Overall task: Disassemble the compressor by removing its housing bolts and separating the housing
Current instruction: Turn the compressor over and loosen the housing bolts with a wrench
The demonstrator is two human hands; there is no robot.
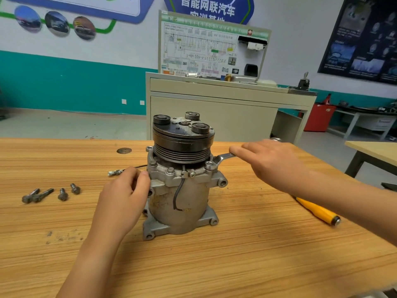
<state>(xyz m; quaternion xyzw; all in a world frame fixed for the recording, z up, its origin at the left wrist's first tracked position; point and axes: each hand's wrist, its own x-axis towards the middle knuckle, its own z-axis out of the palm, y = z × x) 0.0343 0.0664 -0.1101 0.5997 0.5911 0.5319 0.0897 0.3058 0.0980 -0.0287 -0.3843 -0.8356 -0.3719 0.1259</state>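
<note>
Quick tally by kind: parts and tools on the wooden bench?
compressor: 1
loose bolts: 4
wrench, on a compressor bolt: 1
yellow-handled tool: 1
Total: 7

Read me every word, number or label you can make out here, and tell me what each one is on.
"智能网联汽车": on the blue wall sign; its second line is half hidden behind the board.
"HV": on the wiring diagram board; the rest of its print is too small to read.
Dark poster: blurred, unreadable.
Compressor: no legible marking.
</note>
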